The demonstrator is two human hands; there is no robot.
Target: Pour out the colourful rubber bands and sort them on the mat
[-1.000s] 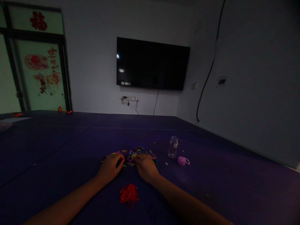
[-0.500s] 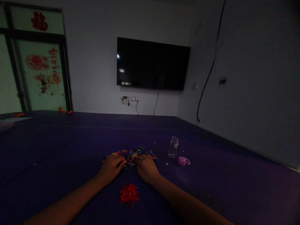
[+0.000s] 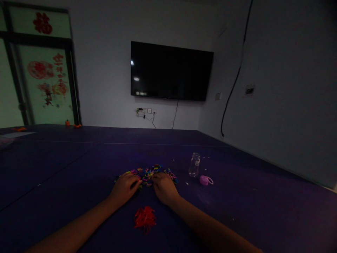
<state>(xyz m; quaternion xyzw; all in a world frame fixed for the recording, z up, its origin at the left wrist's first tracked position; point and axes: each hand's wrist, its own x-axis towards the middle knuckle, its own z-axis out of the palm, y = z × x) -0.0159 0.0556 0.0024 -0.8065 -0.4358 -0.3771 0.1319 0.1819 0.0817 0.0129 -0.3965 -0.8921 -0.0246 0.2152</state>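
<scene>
A spread pile of small multicoloured rubber bands (image 3: 149, 173) lies on the purple surface between my hands. My left hand (image 3: 125, 186) rests at the pile's left side, its thumb and forefinger pinched together at a small red band. On the right side, my right hand (image 3: 163, 188) reaches into the pile with curled fingers; its fingertips are partly hidden, and I cannot make out what they hold. Nearer to me, between my forearms, sits a separate heap of red rubber bands (image 3: 145, 218).
A clear, uncapped bottle (image 3: 194, 167) stands right of the pile, with a pink looped cap (image 3: 204, 180) beside it. White scraps dot the purple surface (image 3: 237, 203). A television (image 3: 171, 72) hangs on the far wall. Orange objects (image 3: 77, 125) lie near the glass door.
Both hands stay at the pile in nearly the same pose. The whole view has shifted very slightly; the bottle, cap and red heap keep their places.
</scene>
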